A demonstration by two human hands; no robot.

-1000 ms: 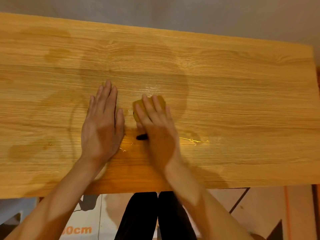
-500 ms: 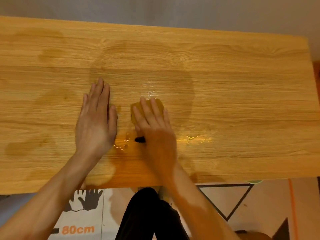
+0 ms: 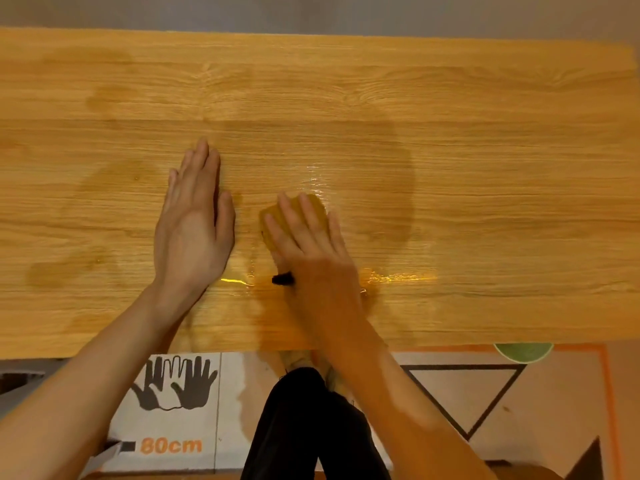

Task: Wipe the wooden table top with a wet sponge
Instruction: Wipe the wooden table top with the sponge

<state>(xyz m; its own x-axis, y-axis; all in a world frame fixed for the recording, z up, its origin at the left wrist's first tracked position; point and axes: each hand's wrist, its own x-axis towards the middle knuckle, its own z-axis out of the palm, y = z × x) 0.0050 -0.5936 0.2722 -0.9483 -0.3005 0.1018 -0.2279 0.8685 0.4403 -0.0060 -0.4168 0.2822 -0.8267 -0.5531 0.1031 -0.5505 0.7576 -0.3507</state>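
Floor mat (image 3: 194, 410) with hand outlines lies under near bench edge | left hand (image 3: 194, 230) flat, fingers straight together, palm on wooden bench (image 3: 485, 168) | right hand (image 3: 311, 251) presses sponge (image 3: 311, 206) mid-bench with straight fingers | wet sheen (image 3: 398, 277) beside right hand, darker damp patches farther out.

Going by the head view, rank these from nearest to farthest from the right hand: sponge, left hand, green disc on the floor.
1. sponge: under the right hand fingers.
2. left hand: flat on the table, beside it.
3. green disc: on the floor, past the table's near edge.
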